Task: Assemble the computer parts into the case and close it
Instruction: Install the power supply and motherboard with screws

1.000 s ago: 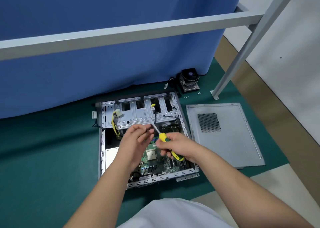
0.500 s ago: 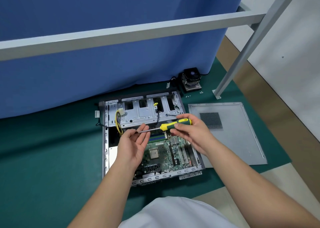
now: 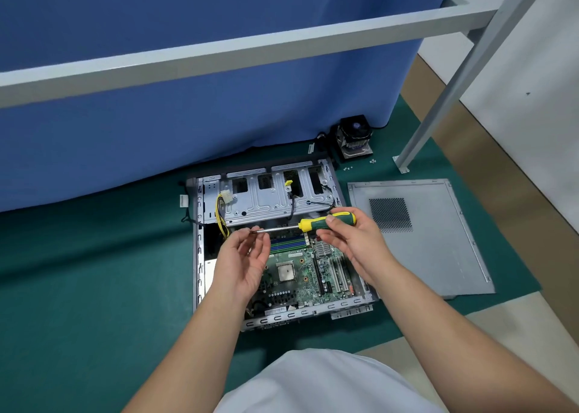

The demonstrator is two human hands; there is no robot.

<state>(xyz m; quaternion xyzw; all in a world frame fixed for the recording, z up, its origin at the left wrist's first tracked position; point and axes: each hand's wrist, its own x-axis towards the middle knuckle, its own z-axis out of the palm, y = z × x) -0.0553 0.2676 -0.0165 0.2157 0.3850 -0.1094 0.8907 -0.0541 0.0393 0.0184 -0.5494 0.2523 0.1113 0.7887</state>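
An open grey computer case point(image 3: 199, 256) lies flat on the green mat, with a green motherboard point(image 3: 300, 274) inside. My right hand point(image 3: 354, 243) grips the yellow and green handle of a screwdriver point(image 3: 326, 221), held level above the case with its shaft pointing left. My left hand point(image 3: 241, 262) is palm up, and its fingertips touch the tip of the shaft. Whether it holds a screw there I cannot tell. The grey side panel point(image 3: 432, 243) lies flat to the right of the case. A black CPU cooler point(image 3: 354, 140) stands behind the case.
A blue curtain point(image 3: 188, 114) hangs close behind the case. A grey metal frame bar point(image 3: 250, 52) crosses overhead, and its leg point(image 3: 438, 114) stands on the mat at the back right. A few small screws point(image 3: 347, 168) lie near the cooler. Bare floor point(image 3: 517, 193) lies to the right of the mat.
My right hand lifted the screwdriver from a slanted pose over the motherboard and turned it level, handle to the right. My left hand turned palm up and met the shaft's tip.
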